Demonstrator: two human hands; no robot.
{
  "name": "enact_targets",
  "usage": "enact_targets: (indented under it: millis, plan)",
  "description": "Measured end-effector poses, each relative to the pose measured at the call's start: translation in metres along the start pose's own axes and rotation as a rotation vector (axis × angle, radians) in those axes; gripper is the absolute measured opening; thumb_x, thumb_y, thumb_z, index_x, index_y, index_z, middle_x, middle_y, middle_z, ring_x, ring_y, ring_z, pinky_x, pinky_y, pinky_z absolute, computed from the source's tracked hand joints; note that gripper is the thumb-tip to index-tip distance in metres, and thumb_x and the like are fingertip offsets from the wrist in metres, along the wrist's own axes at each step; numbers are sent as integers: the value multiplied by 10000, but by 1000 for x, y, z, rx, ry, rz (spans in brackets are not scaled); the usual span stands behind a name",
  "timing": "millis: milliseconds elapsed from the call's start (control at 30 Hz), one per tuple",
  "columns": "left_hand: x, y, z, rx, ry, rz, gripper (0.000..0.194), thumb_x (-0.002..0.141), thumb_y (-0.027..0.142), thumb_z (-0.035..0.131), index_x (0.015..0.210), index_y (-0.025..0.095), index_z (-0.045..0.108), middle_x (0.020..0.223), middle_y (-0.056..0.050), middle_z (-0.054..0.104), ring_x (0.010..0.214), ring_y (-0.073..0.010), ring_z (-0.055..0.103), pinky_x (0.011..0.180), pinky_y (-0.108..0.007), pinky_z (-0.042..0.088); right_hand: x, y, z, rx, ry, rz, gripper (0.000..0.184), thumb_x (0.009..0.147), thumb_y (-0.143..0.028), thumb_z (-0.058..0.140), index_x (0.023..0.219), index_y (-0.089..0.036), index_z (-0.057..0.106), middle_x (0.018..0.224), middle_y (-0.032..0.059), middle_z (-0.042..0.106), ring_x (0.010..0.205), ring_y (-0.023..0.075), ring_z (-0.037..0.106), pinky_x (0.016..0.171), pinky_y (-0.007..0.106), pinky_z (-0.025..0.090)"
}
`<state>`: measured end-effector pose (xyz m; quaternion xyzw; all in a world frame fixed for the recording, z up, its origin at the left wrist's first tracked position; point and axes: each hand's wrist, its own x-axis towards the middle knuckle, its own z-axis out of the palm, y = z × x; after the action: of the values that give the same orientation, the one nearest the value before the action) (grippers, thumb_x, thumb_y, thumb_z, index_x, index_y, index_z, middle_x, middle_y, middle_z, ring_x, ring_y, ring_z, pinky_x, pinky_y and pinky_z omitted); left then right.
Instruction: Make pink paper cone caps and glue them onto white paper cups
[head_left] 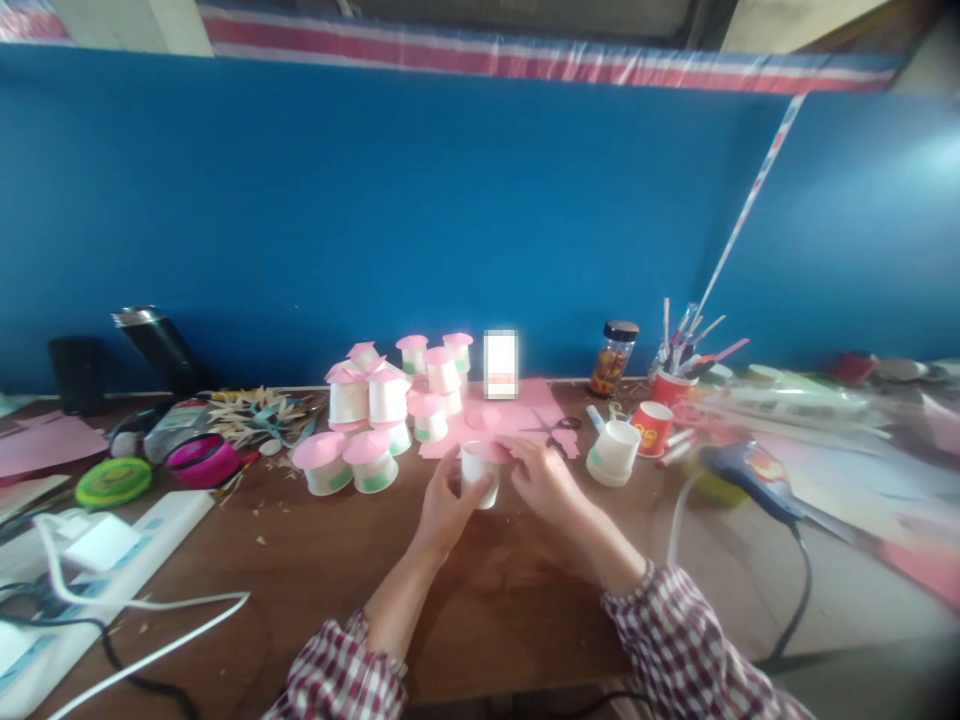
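White paper cup (480,478): gripped by left hand (442,507); right hand (541,480) presses pink paper disc (491,452) onto rim. Best centred, cup held steady; finished pink-capped cups (375,420) left of hands.

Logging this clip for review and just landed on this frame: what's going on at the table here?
A person in a checked shirt holds a small white paper cup upright on the wooden table. The left hand grips its side; the right hand is at a pink paper cap on its rim. Behind and left stands a cluster of pink-capped cups. A pink paper sheet with scissors lies just beyond, and a blue glue gun to the right.
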<state>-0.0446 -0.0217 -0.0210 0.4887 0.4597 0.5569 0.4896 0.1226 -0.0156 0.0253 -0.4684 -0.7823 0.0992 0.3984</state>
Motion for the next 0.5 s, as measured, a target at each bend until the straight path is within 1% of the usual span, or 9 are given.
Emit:
enact_targets:
  millis: [100,267,400,500]
  plan:
    - [-1,3,1,59,-24,8,759,657,390,730,1316,180,418,1079,-122,630,969,-249,606,808,-360,492,-1,0,2,-7,9,-27,542,682,-5,425,1170,-173,590,1105,80,653,1025,197,596,902,339,474]
    - [-5,12,3,84,-76,48,693,667,396,711,1277,183,460,1039,-99,640,898,-229,620,745,-330,507,-2,-2,3,-19,-11,-49,573,682,-1,414,1196,-197,573,1156,77,625,1074,205,565,931,366,458]
    - [-7,19,6,126,-90,66,532,681,414,688,1138,168,570,941,-73,665,846,-215,616,710,-298,496,-3,-8,2,-40,-40,-56,572,690,-1,413,1212,-183,562,1197,93,599,1099,223,540,947,391,442]
    - [-7,21,6,137,-96,66,451,691,425,677,1053,165,608,879,-55,670,806,-202,609,685,-280,485,-3,-12,-2,-43,-44,-69,517,744,-58,454,1239,-182,536,1215,102,583,1094,236,536,925,392,449]
